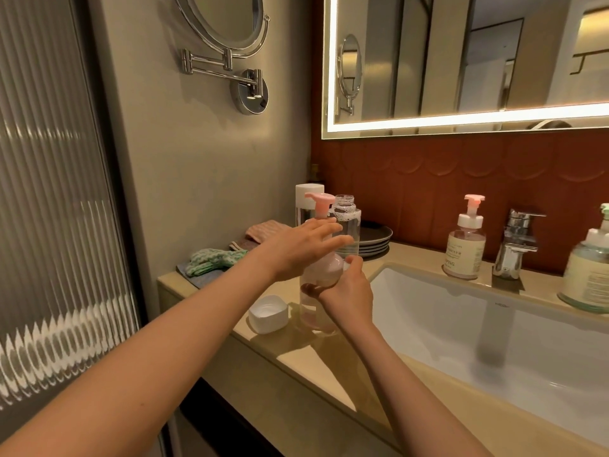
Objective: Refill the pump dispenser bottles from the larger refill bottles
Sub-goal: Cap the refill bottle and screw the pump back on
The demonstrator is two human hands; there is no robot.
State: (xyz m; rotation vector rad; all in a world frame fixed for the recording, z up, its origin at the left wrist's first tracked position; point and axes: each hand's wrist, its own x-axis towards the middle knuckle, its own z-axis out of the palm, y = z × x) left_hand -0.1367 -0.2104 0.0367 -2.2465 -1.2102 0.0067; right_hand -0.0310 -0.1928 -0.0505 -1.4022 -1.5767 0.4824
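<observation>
On the left end of the counter (290,354), just beside the sink (445,311), the clear pump dispenser bottle (313,313) stands upright with its pink pump head (319,202) fitted. The right hand (350,293) holds the bottle body with fingers curled round it, thumb raised toward the collar. The left hand (293,250) lies across the neck with fingers straight and spread, gripping nothing; it hides the collar, so contact there cannot be confirmed. Motion blur softens both hands, and the liquid level in the bottle is hard to read. A loose white cap (267,314) rests on the counter, just left of the bottle. Behind the bottle, partly hidden, stand an uncapped refill bottle (347,222) showing foam over clear liquid, and a white-capped bottle (308,196). Dark plates (377,239) are stacked to the right of these; folded cloths (211,260) lie further left. On the far side of the sink stand a labelled pump bottle (466,249) and the faucet (515,249). A green-topped bottle (588,275) is cut off by the right edge.
</observation>
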